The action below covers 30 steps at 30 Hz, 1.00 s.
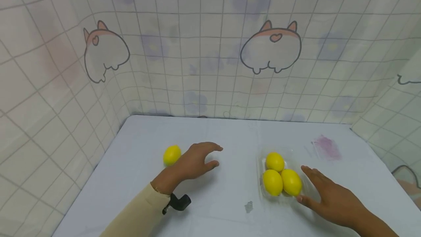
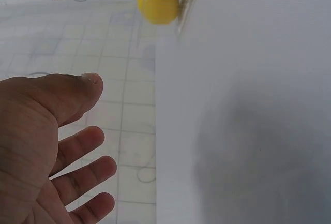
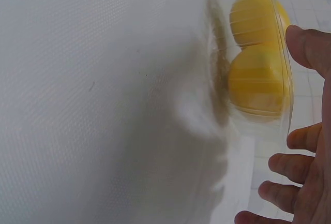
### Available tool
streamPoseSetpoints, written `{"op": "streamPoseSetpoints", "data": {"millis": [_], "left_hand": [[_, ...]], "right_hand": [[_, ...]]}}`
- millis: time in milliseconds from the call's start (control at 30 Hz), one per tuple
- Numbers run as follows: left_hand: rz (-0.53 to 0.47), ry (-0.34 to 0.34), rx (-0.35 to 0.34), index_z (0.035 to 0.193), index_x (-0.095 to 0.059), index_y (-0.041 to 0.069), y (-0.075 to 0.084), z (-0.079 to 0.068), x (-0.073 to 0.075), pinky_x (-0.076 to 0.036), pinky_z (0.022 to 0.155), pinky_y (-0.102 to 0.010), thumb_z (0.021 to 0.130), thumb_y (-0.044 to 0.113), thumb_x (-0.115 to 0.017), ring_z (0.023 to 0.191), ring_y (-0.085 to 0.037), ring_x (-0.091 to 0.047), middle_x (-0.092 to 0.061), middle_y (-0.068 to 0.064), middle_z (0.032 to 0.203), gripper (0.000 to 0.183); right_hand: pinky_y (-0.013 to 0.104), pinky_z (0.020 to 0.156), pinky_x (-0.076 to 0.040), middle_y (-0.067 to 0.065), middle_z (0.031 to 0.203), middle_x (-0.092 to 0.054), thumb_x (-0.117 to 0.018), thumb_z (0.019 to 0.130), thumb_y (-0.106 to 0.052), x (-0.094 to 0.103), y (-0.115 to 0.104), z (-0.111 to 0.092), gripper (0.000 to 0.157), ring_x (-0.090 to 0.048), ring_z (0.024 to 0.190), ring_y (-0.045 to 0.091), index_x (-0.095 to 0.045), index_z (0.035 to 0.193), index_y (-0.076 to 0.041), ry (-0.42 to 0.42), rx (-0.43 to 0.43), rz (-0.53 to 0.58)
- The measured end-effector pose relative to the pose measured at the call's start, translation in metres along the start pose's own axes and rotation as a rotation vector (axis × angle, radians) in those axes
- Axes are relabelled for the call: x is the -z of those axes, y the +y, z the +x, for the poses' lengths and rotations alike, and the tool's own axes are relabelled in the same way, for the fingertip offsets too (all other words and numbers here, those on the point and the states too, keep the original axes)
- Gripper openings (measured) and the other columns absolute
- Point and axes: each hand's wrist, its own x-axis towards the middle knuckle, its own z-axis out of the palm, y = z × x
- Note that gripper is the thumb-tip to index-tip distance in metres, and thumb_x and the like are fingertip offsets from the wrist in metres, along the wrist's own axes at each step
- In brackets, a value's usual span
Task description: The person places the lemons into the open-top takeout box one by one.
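A clear plastic container point(image 1: 262, 189) on the right half of the table holds three yellow lemons point(image 1: 273, 182). My right hand point(image 1: 337, 200) is beside the container's right side, fingers spread and thumb apart; in the right wrist view the thumb is at the container's rim, and whether it touches cannot be told. My left hand point(image 1: 196, 161) hovers over the middle of the table, holding nothing, thumb and fingers apart. Behind its wrist, to the left, a single lemon point(image 1: 172, 155) lies on the table, partly covered by the hand.
The white table point(image 1: 230, 134) is bordered by a tiled-pattern curtain point(image 1: 210, 46) at the back and sides. A pink stain point(image 1: 327, 147) marks the table at the back right, and a small grey patch point(image 1: 249, 207) lies near the container. A black strap mount point(image 1: 180, 203) sits on the left wrist.
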Motion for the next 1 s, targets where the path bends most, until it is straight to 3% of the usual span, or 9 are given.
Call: {"op": "streamPoseSetpoints", "data": {"millis": [367,1000], "left_hand": [[-0.009,0.077,0.044,0.14,-0.062,0.016,-0.021,-0.021,0.013,-0.04,0.114,-0.044,0.096,0.026,-0.074,0.136,-0.022,-0.051,-0.06,0.001,0.142,0.046],[-0.008,0.126,0.175,0.139,-0.062,0.011,-0.057,-0.053,0.03,-0.038,0.114,-0.053,0.095,0.023,-0.076,0.139,-0.03,-0.048,-0.058,-0.006,0.144,0.048]], "right_hand": [[0.066,0.078,-0.055,0.024,0.155,-0.042,-0.055,0.087,-0.079,-0.002,0.001,0.002,0.102,-0.053,0.127,0.05,-0.035,0.159,-0.009,0.009,0.008,-0.013],[0.065,0.078,-0.055,0.024,0.155,-0.042,-0.054,0.087,-0.08,-0.002,0.0,0.005,0.103,-0.053,0.127,0.05,-0.035,0.159,-0.009,0.0,0.006,-0.017]]}}
